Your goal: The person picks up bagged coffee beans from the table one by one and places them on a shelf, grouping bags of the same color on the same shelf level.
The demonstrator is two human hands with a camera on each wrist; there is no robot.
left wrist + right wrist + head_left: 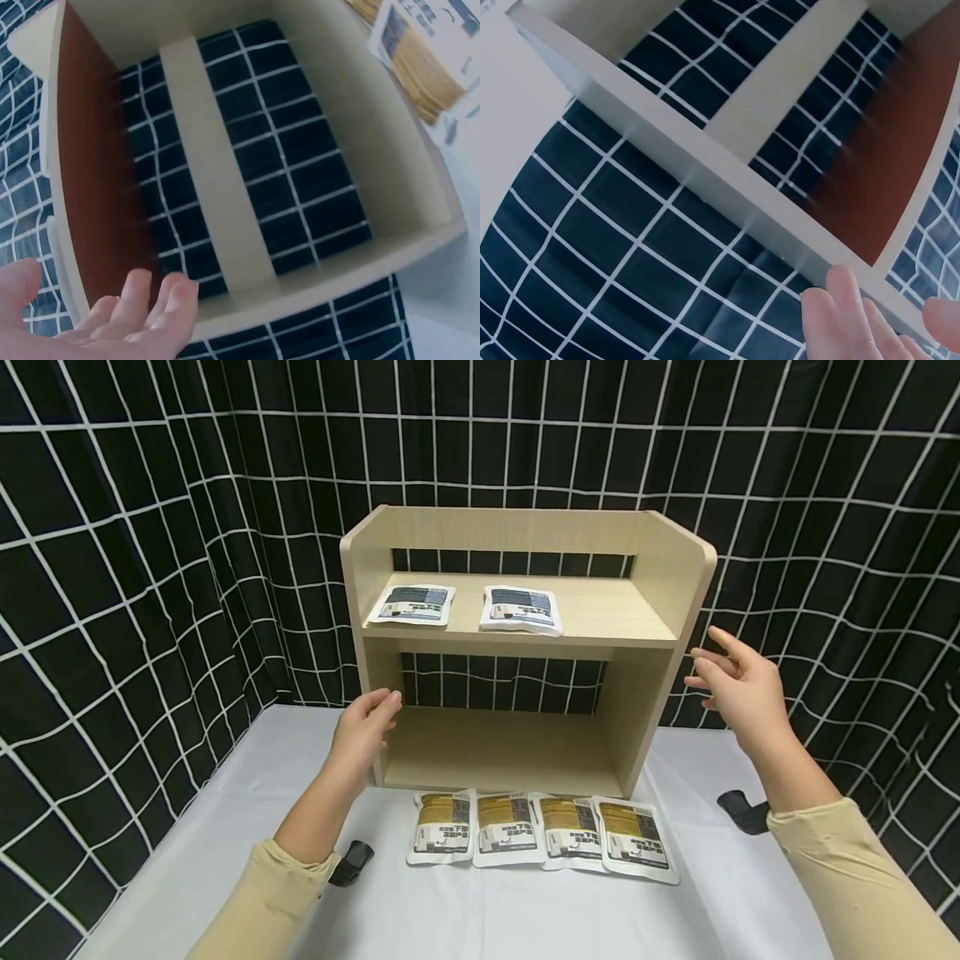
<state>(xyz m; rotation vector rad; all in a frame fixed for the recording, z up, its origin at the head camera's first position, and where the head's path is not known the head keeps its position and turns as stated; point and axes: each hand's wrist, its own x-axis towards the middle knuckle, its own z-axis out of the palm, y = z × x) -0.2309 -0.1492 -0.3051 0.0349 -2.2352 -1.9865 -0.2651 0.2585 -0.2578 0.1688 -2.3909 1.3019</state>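
Note:
A light wooden two-tier shelf (510, 747) stands on the white table. Two white pouches with blue labels lie on its upper board, one at the left (414, 605) and one near the middle (521, 610). Several white pouches with gold-brown labels (573, 835) lie in a row before the shelf. My left hand (362, 731) hovers by the shelf's left front edge, fingers loosely bent and holding nothing. To the right of the shelf's side panel, my right hand (742, 685) is raised with fingers spread and nothing in them.
Black cloth with a white grid (150, 568) surrounds the table on the back and sides. The white tabletop (480, 918) extends in front of the pouches. Dark straps (351, 863) sit at both wrists.

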